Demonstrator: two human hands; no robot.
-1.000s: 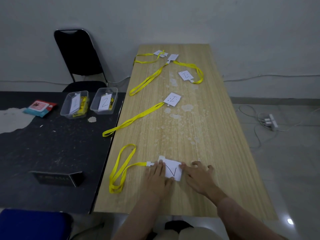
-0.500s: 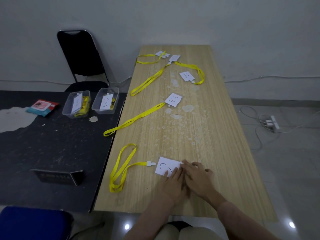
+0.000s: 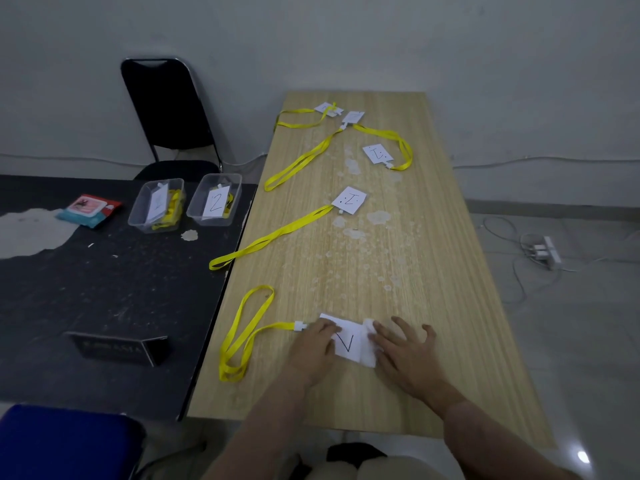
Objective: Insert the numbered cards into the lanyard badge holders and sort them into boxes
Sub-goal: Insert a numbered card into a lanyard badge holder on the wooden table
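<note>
Numbered card point(image 3: 347, 344) lies flat by the bench's point(image 3: 433, 271) near edge, between our hands, seemingly partly inside the clear badge holder point(image 3: 370, 353). Our left hand point(image 3: 313, 346) presses flat on its left end beside the yellow lanyard's point(image 3: 242, 336) clip. Our right hand point(image 3: 403, 355), fingers spread, presses on the holder's rumpled right end, gripping nothing. If we push against a closed sleeve, we judge the paper may crease or the holder may slide.

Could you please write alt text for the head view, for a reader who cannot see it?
The left hand and right hand rest on a card at the near end of the wooden table, by a yellow lanyard. More lanyards with cards lie beyond; two clear boxes stand on a black table.
</note>
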